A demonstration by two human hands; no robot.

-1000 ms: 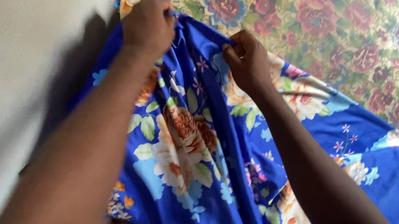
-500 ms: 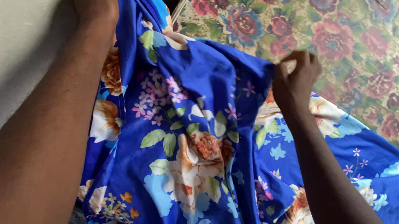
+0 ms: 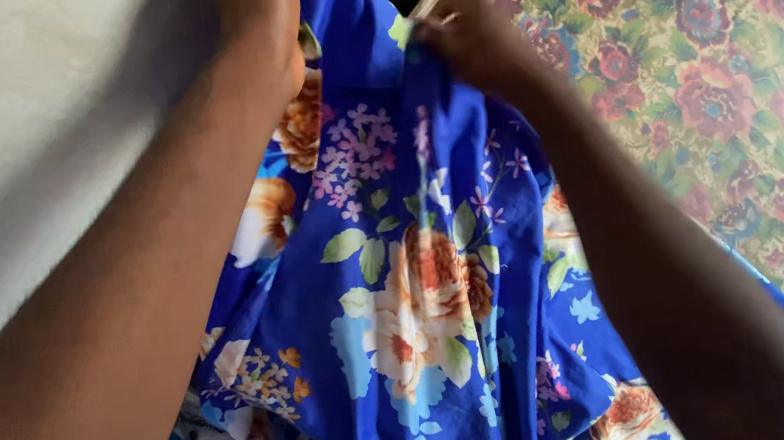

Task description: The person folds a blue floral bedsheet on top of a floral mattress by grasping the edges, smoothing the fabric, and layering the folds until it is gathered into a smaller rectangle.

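Head view: the right hand (image 3: 480, 42) pinches a bunched edge of the blue floral cloth (image 3: 422, 297) near the top of the picture, its grip shut tight on the fabric. The left hand (image 3: 259, 16) is raised at the upper edge, mostly cut off by the frame; the cloth runs up beside it, but whether its grip has closed on the fabric cannot be told. The cloth hangs down between both forearms in loose folds, with orange and cream flowers showing, and spreads lower right over the red-and-green floral bedspread (image 3: 724, 55). A pale wall (image 3: 17, 128) fills the left side.

The cloth appears to be lifted and gathered along its top edge, so the step in hand looks like opening it out. The next move calls for both hands to keep the edge taut and level so the folds drop free.
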